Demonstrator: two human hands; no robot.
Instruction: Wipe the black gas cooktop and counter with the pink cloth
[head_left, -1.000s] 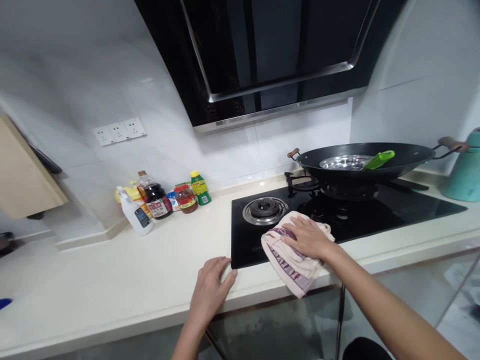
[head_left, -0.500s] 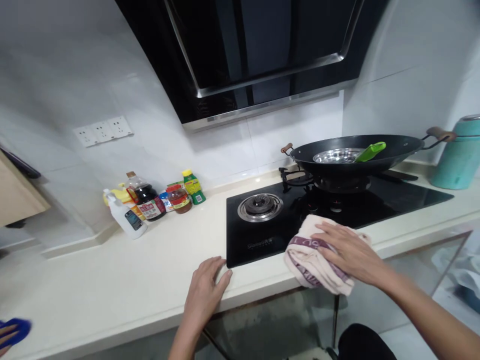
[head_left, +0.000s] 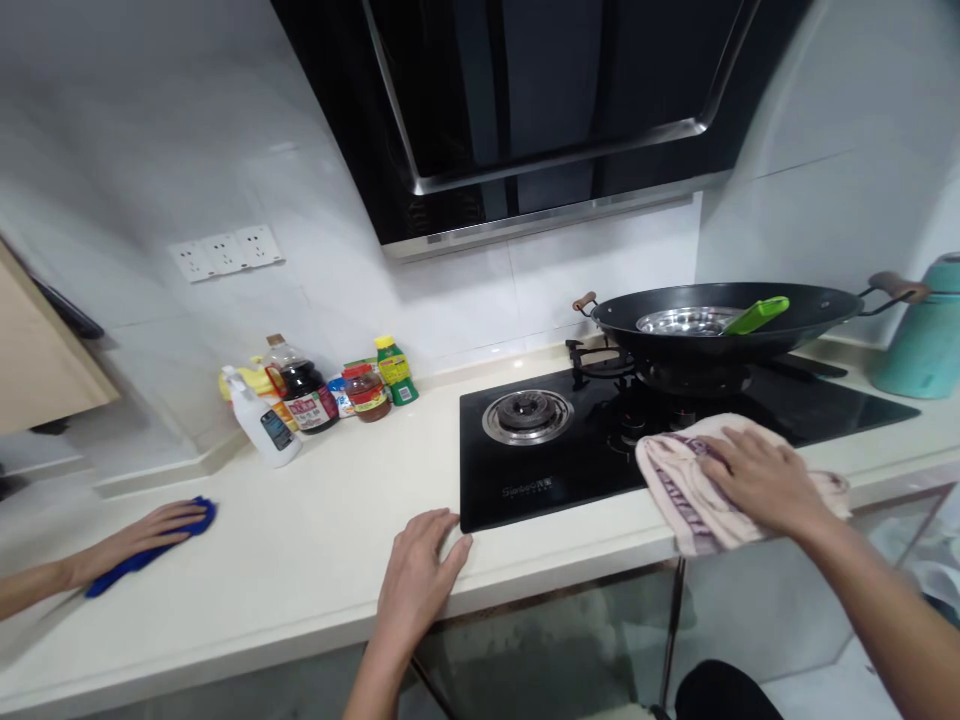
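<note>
My right hand (head_left: 769,480) presses a folded cream-and-purple towel (head_left: 679,490) onto the front edge of the black glass gas stove (head_left: 570,502). Part of the towel hangs over the counter's front. My left hand (head_left: 420,570) rests on the cream countertop (head_left: 330,560) beside the stove's front left corner, fingers apart and holding nothing. Behind the towel, a large black wok (head_left: 795,312) stands on the stove's right side. In it lies a shiny metal strainer (head_left: 679,321) with a green handle (head_left: 757,315). The left burner (head_left: 527,415) is uncovered.
At the left, another person's hand (head_left: 154,530) lies on a blue cloth (head_left: 196,518) on the counter. A white bottle (head_left: 262,425), a dark sauce bottle (head_left: 304,390) and several jars stand by the wall. A range hood (head_left: 555,120) hangs above; a teal flask (head_left: 922,340) stands far right.
My right hand has slid the towel to the right along the stove's front edge, and the towel has spread flatter. The other person's hand and blue cloth have come further into view.
</note>
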